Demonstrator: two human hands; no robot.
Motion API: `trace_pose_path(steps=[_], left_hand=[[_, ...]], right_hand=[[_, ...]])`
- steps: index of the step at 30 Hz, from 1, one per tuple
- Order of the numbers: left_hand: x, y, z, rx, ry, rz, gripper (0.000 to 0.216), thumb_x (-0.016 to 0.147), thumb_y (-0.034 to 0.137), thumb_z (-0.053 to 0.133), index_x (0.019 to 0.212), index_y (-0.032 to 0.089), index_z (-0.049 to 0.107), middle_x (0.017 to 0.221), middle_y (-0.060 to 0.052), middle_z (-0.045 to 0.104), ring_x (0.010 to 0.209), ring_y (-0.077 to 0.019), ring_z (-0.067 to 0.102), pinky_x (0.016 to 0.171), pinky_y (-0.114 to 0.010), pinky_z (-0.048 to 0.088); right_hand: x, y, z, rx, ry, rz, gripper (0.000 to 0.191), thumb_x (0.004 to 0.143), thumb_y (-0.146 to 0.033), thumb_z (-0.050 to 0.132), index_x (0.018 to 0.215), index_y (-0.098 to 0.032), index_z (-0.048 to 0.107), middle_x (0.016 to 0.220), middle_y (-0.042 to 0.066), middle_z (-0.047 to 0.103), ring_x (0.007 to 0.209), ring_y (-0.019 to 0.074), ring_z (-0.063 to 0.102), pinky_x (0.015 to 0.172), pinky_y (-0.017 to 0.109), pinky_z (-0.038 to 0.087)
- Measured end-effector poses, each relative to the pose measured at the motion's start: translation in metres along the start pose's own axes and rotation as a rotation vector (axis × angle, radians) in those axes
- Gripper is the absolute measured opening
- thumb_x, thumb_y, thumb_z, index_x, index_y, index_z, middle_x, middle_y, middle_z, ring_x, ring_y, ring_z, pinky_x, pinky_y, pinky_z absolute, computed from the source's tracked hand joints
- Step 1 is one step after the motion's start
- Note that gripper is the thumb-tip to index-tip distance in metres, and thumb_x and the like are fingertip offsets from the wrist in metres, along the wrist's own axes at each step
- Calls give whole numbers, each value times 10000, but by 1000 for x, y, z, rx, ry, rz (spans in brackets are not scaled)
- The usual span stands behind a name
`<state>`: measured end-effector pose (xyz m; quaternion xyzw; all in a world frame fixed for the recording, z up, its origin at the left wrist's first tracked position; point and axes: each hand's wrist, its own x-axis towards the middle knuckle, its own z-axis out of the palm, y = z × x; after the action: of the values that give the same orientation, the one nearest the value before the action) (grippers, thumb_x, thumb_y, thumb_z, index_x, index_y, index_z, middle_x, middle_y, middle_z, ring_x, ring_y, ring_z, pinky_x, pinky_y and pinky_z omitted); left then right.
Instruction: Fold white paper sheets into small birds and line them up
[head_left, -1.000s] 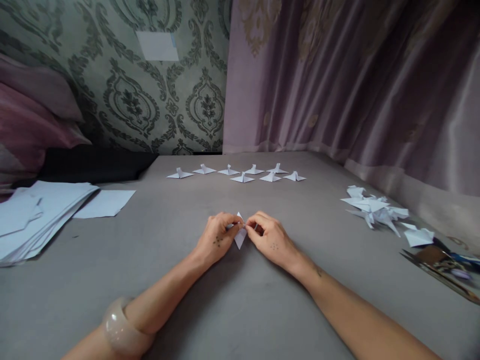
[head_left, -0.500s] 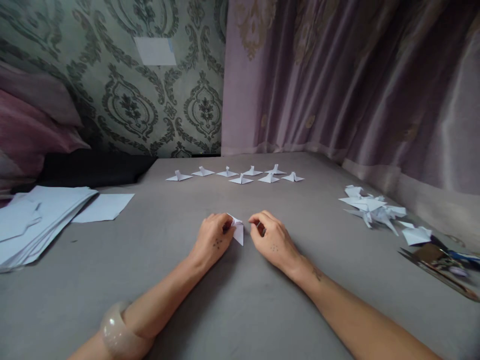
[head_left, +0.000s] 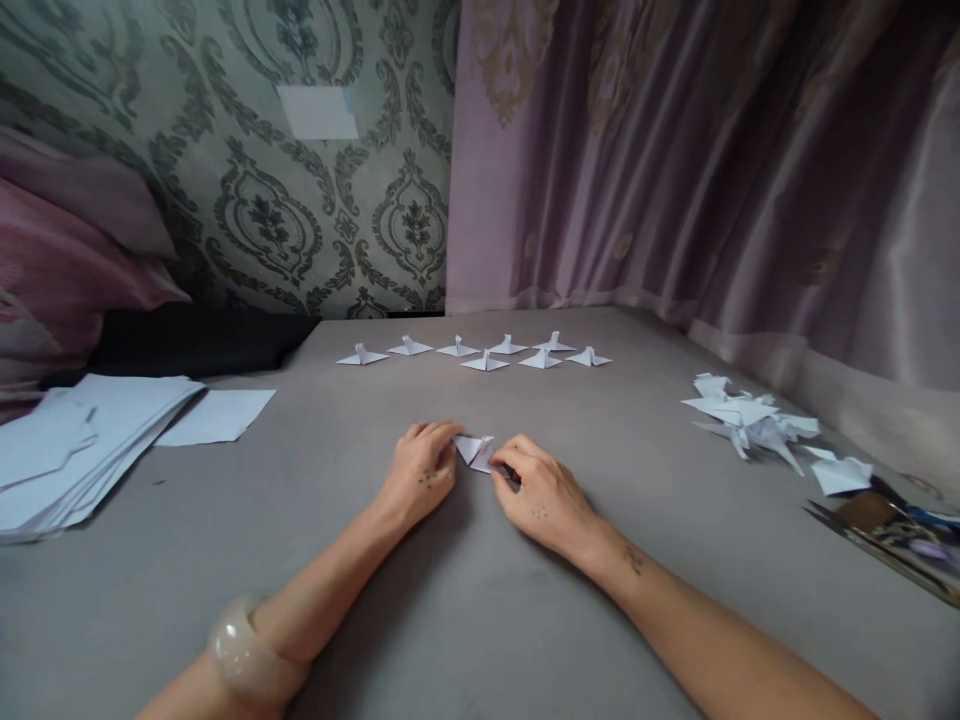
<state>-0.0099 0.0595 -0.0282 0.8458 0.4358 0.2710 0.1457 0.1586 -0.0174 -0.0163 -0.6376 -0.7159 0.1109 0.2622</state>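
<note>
A small folded white paper piece point(head_left: 477, 450) lies on the grey surface point(head_left: 480, 600) between my hands. My left hand point(head_left: 421, 470) rests at its left edge with curled fingers pinching it. My right hand point(head_left: 538, 494) presses down on its right corner with bent fingers. A pale bangle point(head_left: 244, 655) sits on my left wrist. Several finished paper figures point(head_left: 484, 353) stand in two rows farther back.
A stack of white sheets point(head_left: 67, 440) lies at the left, with one loose sheet point(head_left: 217, 415) beside it. A heap of folded paper pieces point(head_left: 750, 415) sits at the right, near scissors and dark items point(head_left: 889, 530). Curtains and patterned wallpaper close the back.
The paper piece was held up between both hands, then only in my left hand. Now it lies flat on the surface, with both hands lowered onto it.
</note>
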Motion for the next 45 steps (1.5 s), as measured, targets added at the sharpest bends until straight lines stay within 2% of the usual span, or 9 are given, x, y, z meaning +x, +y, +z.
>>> trace_pose_path(steps=[7, 11, 14, 18, 24, 30, 35, 40, 45], left_hand=[[-5, 9, -5, 136, -68, -57, 232, 841, 215, 457, 886, 200, 684, 837, -66, 656, 805, -212, 577, 727, -317, 386], [-7, 16, -7, 61, -127, -201, 226, 819, 231, 491, 976, 190, 648, 780, -50, 674, 682, -176, 588, 605, -258, 363], [-10, 21, -6, -27, -167, -302, 253, 813, 256, 492, 1014, 196, 633, 765, -41, 687, 649, -170, 595, 572, -245, 350], [-12, 28, -5, -160, -203, -336, 240, 791, 255, 493, 954, 193, 657, 741, -38, 687, 634, -166, 596, 568, -245, 361], [-11, 29, -5, -242, -129, -410, 214, 757, 206, 474, 828, 175, 674, 676, -38, 655, 602, -156, 562, 550, -246, 359], [-6, 13, 2, -257, 59, -312, 242, 719, 134, 493, 870, 157, 681, 848, -62, 622, 758, -160, 559, 702, -273, 435], [-5, 14, 1, -304, -39, -301, 248, 692, 128, 495, 824, 168, 701, 869, -67, 604, 830, -187, 549, 752, -306, 446], [-6, 23, -4, -281, -122, -246, 293, 668, 146, 541, 924, 193, 677, 898, -51, 637, 907, -219, 524, 812, -347, 417], [-4, 22, -4, -344, -141, -221, 161, 745, 215, 539, 787, 168, 687, 655, -5, 594, 690, -150, 519, 638, -244, 396]], right_hand=[[3, 7, 1, 30, 36, -16, 234, 842, -119, 472, 963, -208, 652, 954, 52, 596, 780, 142, 583, 721, 262, 460], [2, 6, -1, 55, 59, -23, 270, 798, -79, 477, 975, -209, 632, 985, 54, 593, 833, 149, 582, 749, 264, 462], [0, 1, -1, 68, 45, -15, 187, 789, -159, 542, 951, -214, 617, 976, 42, 594, 866, 161, 578, 772, 280, 459], [4, 0, 3, 70, 51, 27, 124, 820, -284, 563, 897, -205, 620, 941, 39, 600, 823, 162, 585, 742, 284, 456], [14, 9, 9, 63, 56, 15, 150, 853, -224, 500, 825, -214, 647, 875, 28, 610, 748, 144, 583, 687, 262, 439], [16, 12, 8, 109, 25, -14, 158, 848, -226, 503, 832, -222, 661, 865, 20, 603, 712, 133, 582, 667, 254, 441], [19, 16, 8, 182, -16, -94, 156, 844, -211, 510, 838, -211, 666, 906, 31, 593, 743, 126, 589, 705, 251, 455], [20, 18, 8, 177, -22, -106, 153, 848, -218, 512, 837, -215, 664, 887, 25, 592, 749, 127, 581, 704, 252, 444], [19, 16, 11, 193, 29, -45, 72, 814, -227, 544, 822, -210, 614, 784, 4, 610, 679, 132, 574, 666, 258, 443]])
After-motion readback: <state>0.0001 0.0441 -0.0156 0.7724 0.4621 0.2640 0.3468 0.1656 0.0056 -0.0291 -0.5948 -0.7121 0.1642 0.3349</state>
